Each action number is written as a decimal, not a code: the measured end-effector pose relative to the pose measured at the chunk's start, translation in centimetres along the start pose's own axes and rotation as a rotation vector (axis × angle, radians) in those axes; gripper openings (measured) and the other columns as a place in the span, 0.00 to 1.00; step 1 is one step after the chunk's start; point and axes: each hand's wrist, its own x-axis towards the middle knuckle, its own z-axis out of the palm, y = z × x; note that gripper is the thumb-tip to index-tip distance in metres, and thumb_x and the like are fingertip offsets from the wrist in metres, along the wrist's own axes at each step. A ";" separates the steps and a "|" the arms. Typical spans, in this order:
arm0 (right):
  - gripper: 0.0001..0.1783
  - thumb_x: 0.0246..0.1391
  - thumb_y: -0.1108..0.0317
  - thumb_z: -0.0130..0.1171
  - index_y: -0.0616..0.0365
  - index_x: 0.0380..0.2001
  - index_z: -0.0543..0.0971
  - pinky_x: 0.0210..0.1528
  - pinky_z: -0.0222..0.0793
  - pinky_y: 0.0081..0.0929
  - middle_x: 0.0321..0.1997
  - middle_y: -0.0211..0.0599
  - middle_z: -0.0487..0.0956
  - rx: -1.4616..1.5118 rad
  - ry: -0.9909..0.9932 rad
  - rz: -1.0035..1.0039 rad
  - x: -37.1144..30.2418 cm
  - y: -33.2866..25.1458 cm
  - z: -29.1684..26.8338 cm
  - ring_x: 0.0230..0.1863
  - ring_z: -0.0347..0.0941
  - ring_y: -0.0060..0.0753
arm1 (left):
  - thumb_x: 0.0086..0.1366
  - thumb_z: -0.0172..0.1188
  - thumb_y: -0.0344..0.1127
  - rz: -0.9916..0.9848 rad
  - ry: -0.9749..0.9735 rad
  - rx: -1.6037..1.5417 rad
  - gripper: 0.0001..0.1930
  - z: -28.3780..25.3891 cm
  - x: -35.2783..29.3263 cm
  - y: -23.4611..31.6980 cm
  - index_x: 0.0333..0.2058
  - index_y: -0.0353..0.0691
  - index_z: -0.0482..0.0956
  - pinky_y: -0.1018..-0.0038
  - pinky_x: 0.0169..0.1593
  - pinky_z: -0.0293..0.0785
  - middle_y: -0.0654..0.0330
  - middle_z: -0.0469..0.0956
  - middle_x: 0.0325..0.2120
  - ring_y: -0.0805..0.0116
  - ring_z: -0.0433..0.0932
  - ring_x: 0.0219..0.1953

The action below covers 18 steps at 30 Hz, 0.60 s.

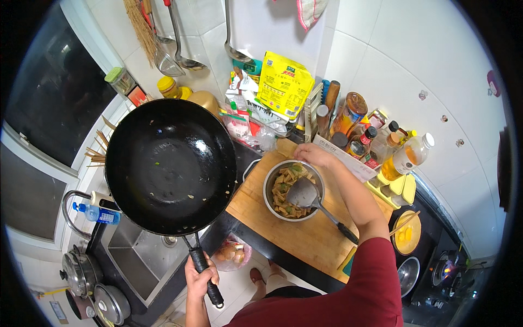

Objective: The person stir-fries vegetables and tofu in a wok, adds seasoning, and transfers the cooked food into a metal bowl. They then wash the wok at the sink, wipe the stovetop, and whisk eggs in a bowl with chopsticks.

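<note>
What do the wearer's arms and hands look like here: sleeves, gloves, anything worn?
Both hands are bare: no gloves, and no rings or watch that I can make out. The left hand and its forearm are uncovered. The right hand and forearm are bare up to a dark red short sleeve at the upper arm.

Dark red short-sleeved top; bare forearms; left hand [199, 279] and right hand [311, 155] ungloved; sandalled feet.
</note>
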 end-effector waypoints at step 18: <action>0.09 0.48 0.70 0.53 0.55 0.35 0.77 0.38 0.73 0.37 0.35 0.39 0.80 -1.019 0.179 -0.199 3.4 3.4 2.0 0.38 0.77 0.45 | 0.48 0.51 0.18 0.021 0.046 -0.048 0.17 0.3 1.7 0.0 0.39 0.34 0.62 0.74 0.14 0.68 0.57 0.67 0.16 0.71 0.66 0.10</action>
